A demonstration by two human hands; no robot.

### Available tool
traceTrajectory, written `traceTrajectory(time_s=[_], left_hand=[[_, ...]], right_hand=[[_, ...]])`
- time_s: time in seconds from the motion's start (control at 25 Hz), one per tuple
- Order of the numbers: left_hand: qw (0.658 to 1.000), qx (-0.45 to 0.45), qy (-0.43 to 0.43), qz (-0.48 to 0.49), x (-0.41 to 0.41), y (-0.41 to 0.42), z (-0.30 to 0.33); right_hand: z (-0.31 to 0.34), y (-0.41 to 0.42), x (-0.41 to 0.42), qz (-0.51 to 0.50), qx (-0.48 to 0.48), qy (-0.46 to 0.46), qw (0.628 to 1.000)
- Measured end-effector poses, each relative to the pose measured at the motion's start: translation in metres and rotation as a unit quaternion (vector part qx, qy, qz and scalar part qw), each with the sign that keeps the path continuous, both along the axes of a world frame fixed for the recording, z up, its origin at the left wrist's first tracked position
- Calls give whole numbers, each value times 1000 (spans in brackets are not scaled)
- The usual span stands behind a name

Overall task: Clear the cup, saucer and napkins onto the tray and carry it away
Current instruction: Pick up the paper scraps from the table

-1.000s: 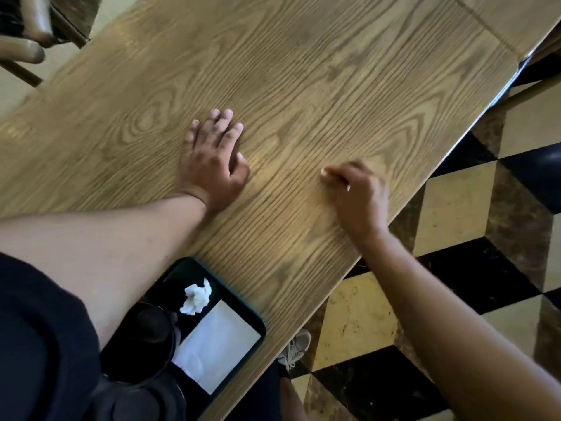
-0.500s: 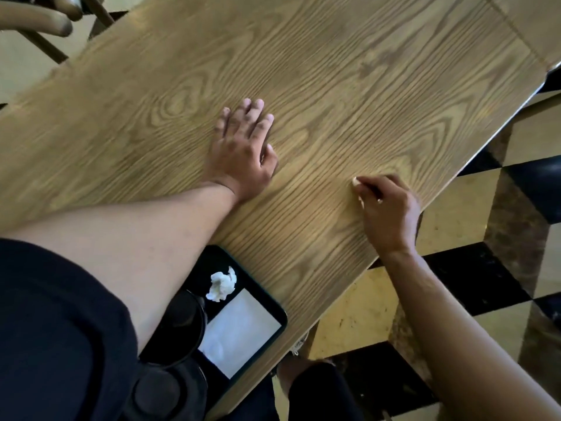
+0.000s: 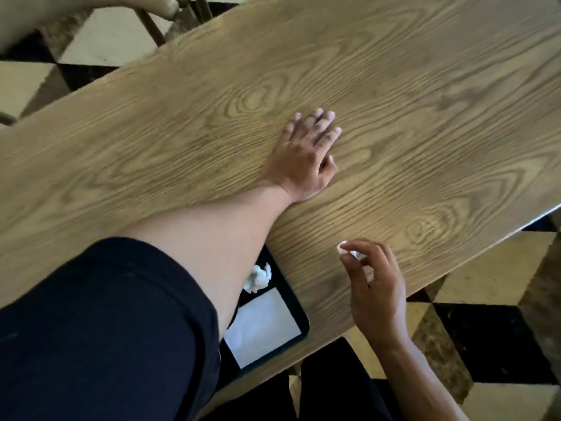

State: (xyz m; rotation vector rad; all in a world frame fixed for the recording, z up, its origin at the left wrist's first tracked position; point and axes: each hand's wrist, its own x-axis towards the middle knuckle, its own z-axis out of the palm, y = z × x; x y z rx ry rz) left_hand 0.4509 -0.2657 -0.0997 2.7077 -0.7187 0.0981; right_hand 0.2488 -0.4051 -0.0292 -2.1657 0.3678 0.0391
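Napkin-clearing step: right hand pinches a scrap lower right; left hand lies flat, empty, on counter. Next: drop onto tray.

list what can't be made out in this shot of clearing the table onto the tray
All head view:
- Cup and saucer: not visible; the left arm and dark sleeve cover most of the tray.
- Scrap pinched in the right hand: only a small white bit shows, too little to identify.
- Crumpled napkin and flat white napkin: partly hidden by the arm.
- Under the flat left hand: unseen.
- Chair: cut off by the top edge.
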Motion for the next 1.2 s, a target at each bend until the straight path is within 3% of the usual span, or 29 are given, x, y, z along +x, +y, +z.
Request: traceTrajectory(time_s=[0.12, 0.24, 0.64, 0.96, 1.2], left_hand=[[998, 17, 49, -25, -1, 0, 5], [993, -30, 97, -54, 5, 23, 10], [998, 48, 19, 27, -44, 203, 7], [998, -3, 10, 60, -47, 200, 13], [998, -19, 27, 62, -47, 197, 13]], right_hand=[[7, 12, 28, 95, 55, 12, 994], [6, 27, 44, 203, 67, 3, 977], [-3, 92, 70, 381, 6, -57, 923], [0, 89, 71, 480, -74, -84, 870], [-4, 85, 66, 437, -62, -23, 897]])
